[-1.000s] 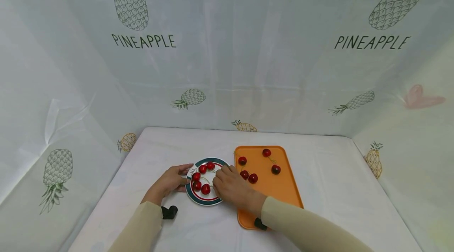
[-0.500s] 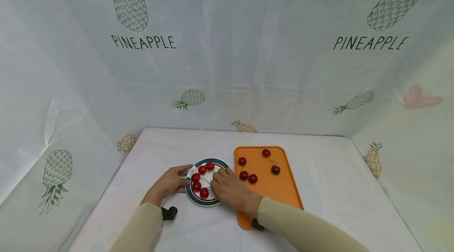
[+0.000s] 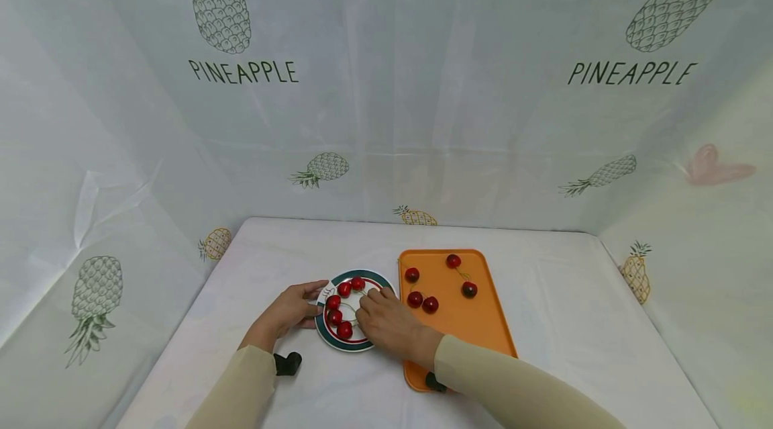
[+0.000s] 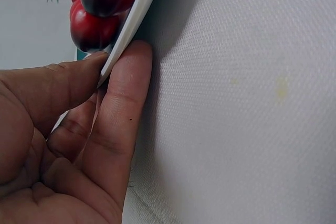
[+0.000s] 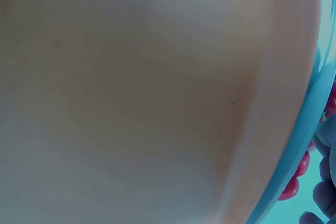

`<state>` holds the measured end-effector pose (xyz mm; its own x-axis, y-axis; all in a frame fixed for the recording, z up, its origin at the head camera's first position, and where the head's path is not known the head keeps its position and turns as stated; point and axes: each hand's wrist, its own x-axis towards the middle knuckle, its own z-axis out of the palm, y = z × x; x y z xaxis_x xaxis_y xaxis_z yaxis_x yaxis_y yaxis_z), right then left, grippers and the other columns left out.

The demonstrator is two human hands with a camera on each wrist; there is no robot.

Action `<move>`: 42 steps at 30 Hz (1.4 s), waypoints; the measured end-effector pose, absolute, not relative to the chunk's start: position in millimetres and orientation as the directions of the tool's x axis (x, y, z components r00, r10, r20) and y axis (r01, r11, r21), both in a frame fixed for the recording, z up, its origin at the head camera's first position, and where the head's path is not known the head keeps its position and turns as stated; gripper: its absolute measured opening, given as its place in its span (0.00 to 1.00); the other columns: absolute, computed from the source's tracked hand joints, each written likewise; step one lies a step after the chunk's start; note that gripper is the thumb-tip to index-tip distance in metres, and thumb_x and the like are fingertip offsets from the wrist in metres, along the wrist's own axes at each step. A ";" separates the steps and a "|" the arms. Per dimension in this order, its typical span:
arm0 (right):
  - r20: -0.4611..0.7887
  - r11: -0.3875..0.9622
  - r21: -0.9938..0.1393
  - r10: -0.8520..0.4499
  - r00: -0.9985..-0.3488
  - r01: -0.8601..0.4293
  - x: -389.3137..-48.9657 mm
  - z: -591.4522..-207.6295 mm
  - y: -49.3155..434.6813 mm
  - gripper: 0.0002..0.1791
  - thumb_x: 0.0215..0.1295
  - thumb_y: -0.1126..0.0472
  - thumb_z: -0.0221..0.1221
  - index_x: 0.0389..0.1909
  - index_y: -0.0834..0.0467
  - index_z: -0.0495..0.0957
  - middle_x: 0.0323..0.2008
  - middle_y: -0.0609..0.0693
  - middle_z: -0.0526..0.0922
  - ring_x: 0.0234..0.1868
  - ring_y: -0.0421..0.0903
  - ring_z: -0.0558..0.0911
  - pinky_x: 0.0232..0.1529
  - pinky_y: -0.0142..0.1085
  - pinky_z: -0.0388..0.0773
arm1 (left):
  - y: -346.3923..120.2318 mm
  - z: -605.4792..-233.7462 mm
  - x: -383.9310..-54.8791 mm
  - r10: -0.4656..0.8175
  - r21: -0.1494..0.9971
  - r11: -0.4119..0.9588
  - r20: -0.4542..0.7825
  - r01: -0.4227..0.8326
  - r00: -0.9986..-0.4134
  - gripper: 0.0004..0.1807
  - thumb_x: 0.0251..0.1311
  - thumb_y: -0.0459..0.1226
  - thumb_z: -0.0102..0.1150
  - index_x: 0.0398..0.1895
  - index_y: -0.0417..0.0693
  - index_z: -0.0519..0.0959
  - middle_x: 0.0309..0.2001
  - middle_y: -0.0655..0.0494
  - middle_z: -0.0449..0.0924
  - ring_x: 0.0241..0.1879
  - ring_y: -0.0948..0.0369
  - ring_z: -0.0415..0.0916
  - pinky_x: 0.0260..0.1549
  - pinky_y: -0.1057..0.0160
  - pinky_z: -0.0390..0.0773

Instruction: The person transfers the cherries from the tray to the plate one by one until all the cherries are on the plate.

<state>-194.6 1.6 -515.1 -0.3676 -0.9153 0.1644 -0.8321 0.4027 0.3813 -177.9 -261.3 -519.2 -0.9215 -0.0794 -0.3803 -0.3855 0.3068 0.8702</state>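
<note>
A white plate (image 3: pixel 341 346) with a dark green rim bears several red cherries (image 3: pixel 333 302) along its left side. My left hand (image 3: pixel 288 309) pinches the plate's left edge. In the left wrist view its thumb (image 4: pixel 58 85) lies on the upper side of the rim and a finger (image 4: pixel 126 82) beneath. Over the plate's right part, my right hand (image 3: pixel 386 323) has bent fingers, and the stem of the lowest cherry (image 3: pixel 344 330) runs to its fingertips. The back of that hand hides the actual grip. In the right wrist view only some fingers (image 5: pixel 324 174) show at the edge.
Right of the plate lies an orange tray (image 3: pixel 471 321) with several darker cherries (image 3: pixel 431 305), some with joined stems. My right forearm crosses the tray's near part. A white cloth (image 3: pixel 561 308) covers the table, and a pineapple-print curtain (image 3: pixel 374 80) stands behind it.
The lowest cherry has shifted left and slightly nearer on the plate, and my right hand has moved a little left with it. The left hand stays at the plate's edge.
</note>
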 end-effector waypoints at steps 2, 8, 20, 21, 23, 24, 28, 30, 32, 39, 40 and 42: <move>0.166 0.406 0.380 -0.914 -0.371 -0.831 -194.3 -514.3 1.7 0.29 0.59 0.44 0.76 0.57 0.51 0.80 0.46 0.46 0.80 0.49 0.45 0.73 0.51 0.36 0.72 | -261.2 -519.4 -177.6 -0.081 0.869 0.307 -0.384 -0.389 -0.920 0.36 0.65 0.21 0.62 0.76 0.51 0.73 0.71 0.36 0.74 0.41 0.56 0.87 0.37 0.56 0.91; 0.181 0.425 0.347 -0.905 -0.385 -0.836 -196.1 -512.1 3.2 0.26 0.62 0.45 0.75 0.56 0.53 0.81 0.48 0.47 0.81 0.50 0.46 0.73 0.53 0.37 0.74 | -261.2 -519.9 -177.6 -0.081 0.869 0.309 -0.380 -0.386 -0.921 0.36 0.64 0.22 0.63 0.76 0.50 0.73 0.71 0.36 0.74 0.40 0.56 0.87 0.36 0.56 0.91; 0.236 0.536 0.287 -0.843 -0.484 -0.794 -215.8 -496.3 26.5 0.16 0.73 0.45 0.65 0.51 0.52 0.83 0.44 0.47 0.80 0.50 0.48 0.73 0.54 0.39 0.76 | -260.8 -519.3 -178.3 -0.086 0.864 0.322 -0.380 -0.386 -0.921 0.37 0.64 0.21 0.62 0.76 0.50 0.73 0.72 0.34 0.72 0.43 0.57 0.86 0.37 0.57 0.91; 0.245 0.546 0.287 -0.836 -0.491 -0.787 -218.2 -495.7 29.4 0.16 0.73 0.46 0.65 0.50 0.52 0.83 0.44 0.47 0.80 0.50 0.49 0.73 0.53 0.39 0.75 | -260.7 -518.9 -178.3 -0.087 0.864 0.323 -0.379 -0.386 -0.921 0.37 0.64 0.21 0.62 0.76 0.49 0.73 0.73 0.34 0.71 0.43 0.57 0.86 0.37 0.57 0.91; 0.265 0.565 0.289 -0.823 -0.503 -0.773 -223.1 -494.8 36.3 0.14 0.74 0.47 0.64 0.48 0.53 0.83 0.42 0.48 0.80 0.48 0.49 0.72 0.52 0.40 0.74 | -260.6 -518.9 -178.2 -0.088 0.864 0.320 -0.380 -0.388 -0.921 0.37 0.64 0.21 0.62 0.76 0.49 0.73 0.73 0.33 0.71 0.43 0.57 0.86 0.37 0.57 0.91; 0.273 0.574 0.288 -0.816 -0.509 -0.766 -225.6 -494.3 40.1 0.14 0.74 0.47 0.64 0.47 0.53 0.83 0.42 0.48 0.79 0.48 0.49 0.72 0.51 0.40 0.74 | -260.6 -518.9 -178.1 -0.088 0.865 0.318 -0.381 -0.389 -0.920 0.37 0.64 0.21 0.62 0.76 0.49 0.73 0.73 0.34 0.71 0.42 0.57 0.86 0.37 0.56 0.91; 0.315 0.607 0.268 -0.789 -0.528 -0.748 -236.6 -492.5 58.6 0.12 0.73 0.50 0.65 0.43 0.56 0.82 0.40 0.51 0.78 0.46 0.51 0.72 0.48 0.41 0.72 | -260.1 -518.7 -177.9 -0.086 0.866 0.313 -0.382 -0.389 -0.920 0.37 0.64 0.21 0.62 0.76 0.49 0.73 0.72 0.34 0.72 0.42 0.56 0.86 0.37 0.56 0.91; 0.328 0.625 0.251 -0.773 -0.543 -0.739 -242.8 -491.3 69.6 0.12 0.73 0.52 0.65 0.42 0.58 0.82 0.39 0.51 0.77 0.45 0.51 0.71 0.47 0.42 0.71 | -260.1 -518.5 -177.4 -0.085 0.867 0.313 -0.382 -0.389 -0.920 0.37 0.64 0.21 0.62 0.76 0.49 0.73 0.72 0.34 0.73 0.42 0.56 0.86 0.37 0.56 0.91; 0.342 0.639 0.243 -0.761 -0.552 -0.730 -249.6 -490.7 82.2 0.11 0.73 0.54 0.65 0.40 0.59 0.81 0.37 0.52 0.76 0.43 0.52 0.71 0.45 0.42 0.71 | -260.0 -518.2 -177.0 -0.085 0.867 0.312 -0.381 -0.388 -0.921 0.37 0.64 0.21 0.62 0.76 0.49 0.73 0.71 0.35 0.73 0.42 0.56 0.86 0.37 0.56 0.91; 0.378 0.669 0.269 -0.735 -0.563 -0.693 -274.8 -484.2 132.4 0.10 0.70 0.58 0.69 0.37 0.60 0.78 0.36 0.52 0.75 0.40 0.52 0.69 0.41 0.43 0.69 | -259.9 -516.0 -176.7 -0.083 0.869 0.312 -0.378 -0.385 -0.922 0.36 0.64 0.21 0.62 0.76 0.49 0.73 0.71 0.35 0.74 0.42 0.57 0.86 0.38 0.56 0.91; 0.381 0.673 0.275 -0.732 -0.564 -0.687 -278.7 -483.6 140.0 0.10 0.69 0.59 0.69 0.37 0.60 0.79 0.36 0.53 0.76 0.40 0.52 0.69 0.41 0.43 0.70 | -259.8 -515.4 -176.5 -0.083 0.868 0.312 -0.381 -0.388 -0.921 0.36 0.64 0.21 0.62 0.76 0.49 0.73 0.71 0.35 0.73 0.42 0.57 0.86 0.38 0.57 0.91; 0.372 0.675 0.292 -0.733 -0.570 -0.678 -286.1 -482.7 155.3 0.10 0.68 0.59 0.71 0.37 0.60 0.79 0.37 0.53 0.76 0.40 0.52 0.70 0.41 0.44 0.72 | -259.8 -514.6 -176.6 -0.083 0.866 0.312 -0.385 -0.391 -0.919 0.36 0.64 0.21 0.62 0.76 0.50 0.73 0.72 0.35 0.73 0.42 0.56 0.86 0.38 0.57 0.91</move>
